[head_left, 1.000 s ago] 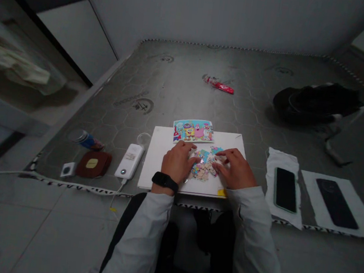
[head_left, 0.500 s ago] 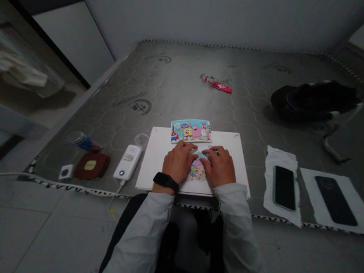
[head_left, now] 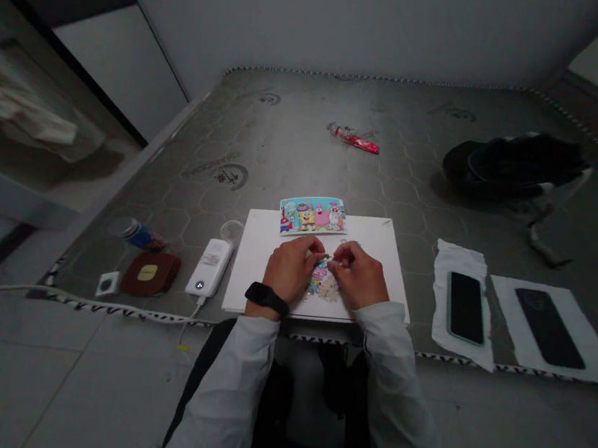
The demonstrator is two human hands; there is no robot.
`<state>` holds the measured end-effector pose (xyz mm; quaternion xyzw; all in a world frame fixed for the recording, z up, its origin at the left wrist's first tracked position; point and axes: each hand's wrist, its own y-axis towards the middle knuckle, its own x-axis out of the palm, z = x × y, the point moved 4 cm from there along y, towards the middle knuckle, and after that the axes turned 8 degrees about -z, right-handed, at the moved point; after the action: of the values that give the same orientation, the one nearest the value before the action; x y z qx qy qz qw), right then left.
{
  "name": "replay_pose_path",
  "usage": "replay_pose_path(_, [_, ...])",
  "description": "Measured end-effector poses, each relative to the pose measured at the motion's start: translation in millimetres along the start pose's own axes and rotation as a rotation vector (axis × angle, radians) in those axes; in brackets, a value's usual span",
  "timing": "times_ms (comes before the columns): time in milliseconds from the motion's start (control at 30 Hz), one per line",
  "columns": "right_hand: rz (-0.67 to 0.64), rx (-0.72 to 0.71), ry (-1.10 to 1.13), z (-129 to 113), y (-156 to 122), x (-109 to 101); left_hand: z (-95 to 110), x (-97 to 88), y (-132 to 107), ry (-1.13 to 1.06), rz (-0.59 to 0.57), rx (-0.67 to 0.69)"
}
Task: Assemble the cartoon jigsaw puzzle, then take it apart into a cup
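Observation:
A heap of small jigsaw puzzle pieces point(head_left: 328, 289), some colourful and some pale beige, lies on a white flat box or board point(head_left: 253, 262). My left hand point(head_left: 292, 267) and my right hand point(head_left: 359, 275) meet over the heap's far side, thumbs and fingertips pinched. Between the fingertips is a small puzzle piece point(head_left: 326, 258), partly hidden by them. A few more colourful bits show just beyond the right hand. Across the box's far edge lies a cartoon picture card point(head_left: 314, 216). A black band is on my left wrist.
Left of the box are a white power bank point(head_left: 209, 267) with a cable, a brown case point(head_left: 151, 273), a small white cube point(head_left: 108, 283) and a clear-and-blue bottle point(head_left: 139, 233). Two phones point(head_left: 465, 307) lie on white sheets at right. Farther back are a red packet point(head_left: 360, 142) and a black cap point(head_left: 513, 167).
My fingers have gone from spread and curved around the heap to pinched together above it. More of the pale pieces now show between the hands.

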<state>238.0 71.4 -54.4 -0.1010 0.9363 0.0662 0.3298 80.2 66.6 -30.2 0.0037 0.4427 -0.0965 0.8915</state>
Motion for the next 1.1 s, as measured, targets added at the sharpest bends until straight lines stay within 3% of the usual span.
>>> replay_pose_path(200, [0.156, -0.089, -0.173, 6, -1, -19, -1, -9.6, -4, -0.016, -0.026, 0.043])
replay_pose_path(367, [0.206, -0.052, -0.392, 27, 0, -23, -2, -13.6, -4, 0.027, 0.071, 0.053])
replay_pose_path(533, [0.173, -0.035, -0.368, 29, 1, -21, 1, -16.2, -5, 0.022, 0.099, 0.052])
replay_pose_path(900, [-0.055, -0.024, -0.276, 18, 3, -20, 8, -10.5, -4, 0.02, 0.082, 0.088])
replay_pose_path(1100, [-0.061, -0.061, -0.05, 12, 0, -23, 11, 1.8, -3, 0.029, 0.007, 0.101])
